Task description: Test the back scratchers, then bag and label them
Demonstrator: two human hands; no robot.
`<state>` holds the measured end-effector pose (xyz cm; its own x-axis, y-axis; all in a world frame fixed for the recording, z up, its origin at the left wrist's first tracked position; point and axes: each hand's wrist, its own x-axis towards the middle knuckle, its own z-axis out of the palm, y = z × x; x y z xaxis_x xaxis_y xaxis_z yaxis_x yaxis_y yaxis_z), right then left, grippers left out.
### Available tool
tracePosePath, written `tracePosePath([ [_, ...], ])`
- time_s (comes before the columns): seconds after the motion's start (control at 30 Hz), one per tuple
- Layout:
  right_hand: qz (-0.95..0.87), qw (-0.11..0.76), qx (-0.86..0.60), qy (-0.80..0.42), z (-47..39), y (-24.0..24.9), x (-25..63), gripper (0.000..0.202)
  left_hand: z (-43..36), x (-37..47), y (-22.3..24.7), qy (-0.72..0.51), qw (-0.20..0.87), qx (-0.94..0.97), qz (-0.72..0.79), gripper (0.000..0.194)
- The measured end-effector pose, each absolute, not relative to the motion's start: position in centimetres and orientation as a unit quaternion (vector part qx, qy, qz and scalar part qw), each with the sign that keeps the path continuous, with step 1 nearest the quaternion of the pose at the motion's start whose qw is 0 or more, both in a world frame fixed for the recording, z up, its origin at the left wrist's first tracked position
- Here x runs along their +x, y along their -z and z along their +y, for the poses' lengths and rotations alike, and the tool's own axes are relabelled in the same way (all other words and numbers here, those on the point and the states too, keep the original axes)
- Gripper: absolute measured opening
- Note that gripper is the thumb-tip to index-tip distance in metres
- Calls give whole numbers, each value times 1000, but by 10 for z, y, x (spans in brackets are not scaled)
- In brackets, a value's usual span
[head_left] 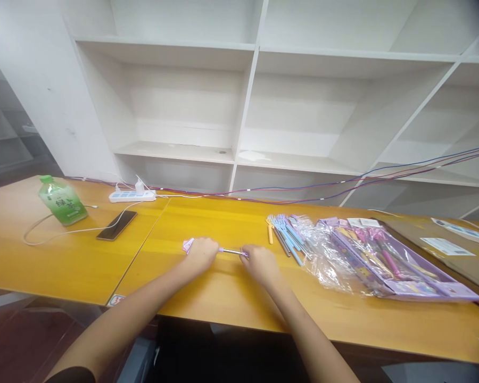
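Between both hands, a slim purple back scratcher (232,251) with a shiny metal rod lies level above the yellow table. My left hand (203,252) is closed around its left part, and a pale purple head sticks out past the fingers. My right hand (259,261) grips the other end, its fingers wrapped round it, so that end is mostly hidden. To the right lies a loose bunch of back scratchers (289,236) with claw-like heads in blue, grey and orange, apart from my right hand.
Clear plastic wrapping (327,260) lies beside a purple display box (415,290) holding more wrapped pieces. Behind it is a cardboard box (415,229). Leftward are a phone (117,225), a green bottle (64,201) and a power strip (131,196). Cables run along the shelves (175,151).
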<state>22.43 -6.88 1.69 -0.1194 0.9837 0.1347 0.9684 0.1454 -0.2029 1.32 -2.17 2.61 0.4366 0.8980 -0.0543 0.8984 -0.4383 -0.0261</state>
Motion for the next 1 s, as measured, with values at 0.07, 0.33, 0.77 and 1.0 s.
tracePosePath([
  [0.07, -745, 114, -656, -34, -70, -17, 225, 21, -22, 12, -27, 29, -11, 853, 521, 32],
  [0.33, -691, 104, -714, -41, -76, -25, 226, 41, -35, 13, -18, -61, -132, 879, 455, 35],
  [0.77, -699, 104, -706, 29, -87, -26, 311, 29, 4, -59, -62, -8, -107, 850, 516, 21],
  [1.0, -707, 219, -642, 198, -121, 5, 505, 48, 14, -181, -77, -33, -169, 825, 538, 37],
])
